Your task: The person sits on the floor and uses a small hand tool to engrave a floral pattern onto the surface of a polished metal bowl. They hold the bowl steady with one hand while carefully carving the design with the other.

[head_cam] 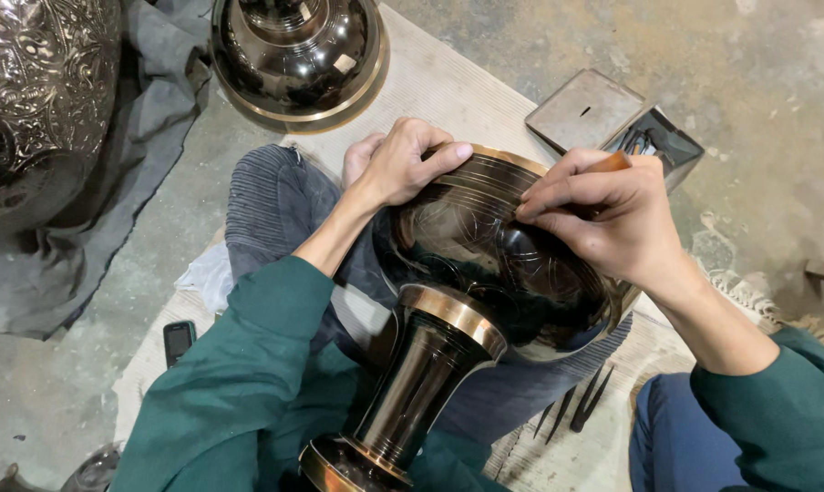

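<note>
**Dark brass vase across my lap, tool on its belly**

The vase lies tilted over my knees, its round dark body toward the mat's far side and its flared neck and foot pointing back at me, the gold-edged collar near my chest. My left hand is curled over the far rim of the body, fingers closed on the banded edge and steadying it. My right hand is pinched shut around a thin tool with a wooden handle; its tip seems to touch the polished surface, though my fingers hide the exact contact.

Beyond my right hand, a flat grey metal box with a slot in its lid sits at the mat's corner, and just beside it an open dark tray holds small tools. A few dark punches lie on the mat by my right knee. A black phone rests at the mat's left edge.

A second polished vessel stands at the mat's far end, near my left hand. An embossed pot on grey cloth sits well apart on the left. Bare concrete floor lies open to the right.
</note>
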